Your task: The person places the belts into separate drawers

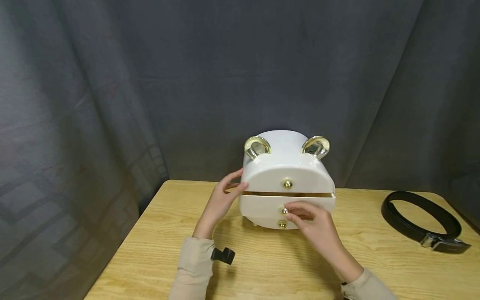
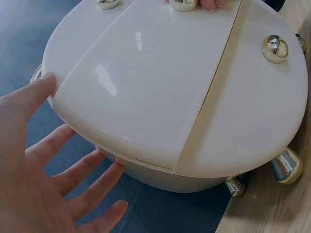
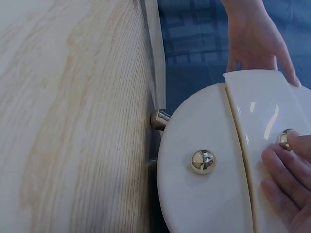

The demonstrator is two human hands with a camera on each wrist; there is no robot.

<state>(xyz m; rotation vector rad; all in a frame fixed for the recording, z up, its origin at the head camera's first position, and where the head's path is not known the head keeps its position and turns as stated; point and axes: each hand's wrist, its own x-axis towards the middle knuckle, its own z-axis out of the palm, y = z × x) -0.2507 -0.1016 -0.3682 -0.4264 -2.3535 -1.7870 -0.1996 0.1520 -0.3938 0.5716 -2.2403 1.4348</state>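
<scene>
So a grey curtain [image 1: 240, 83] is hanging across the whole back. Below it the pale wood worktop [image 1: 150, 258] is filling most of the lower half. The white box [image 1: 282, 143] is standing at the worktop's 12 o'clock, right up by the far edge, front facing the person. Using the box as the clock from here on, going by the head view: a black belt [image 1: 401, 227] is lying looped at between 3 and 4, well apart from it, buckle showing at the near end of the loop.

The middle drawer [image 1: 258, 206] is sticking out a bit, and a dark gap is running along its top edge. At 9 the left hand [image 1: 221, 200] is bracing the box, pretty wide open, fingers spread along the side and thumb touching the front edge; it isn't gripping anything. At 5 the right hand [image 1: 315, 221] is pinching the middle knob [image 1: 285, 211] between thumb and fingers.

Smaller bits: the gold ears [image 1: 257, 146] are poking up at between 10 and 11 and between 1 and 2. A black strap [image 1: 223, 255] is hugging the left sleeve's cuff, around 7 to 8. The top knob [image 1: 287, 184] and bottom knob [image 1: 282, 224] are shining gold, with neither hand touching them.
</scene>
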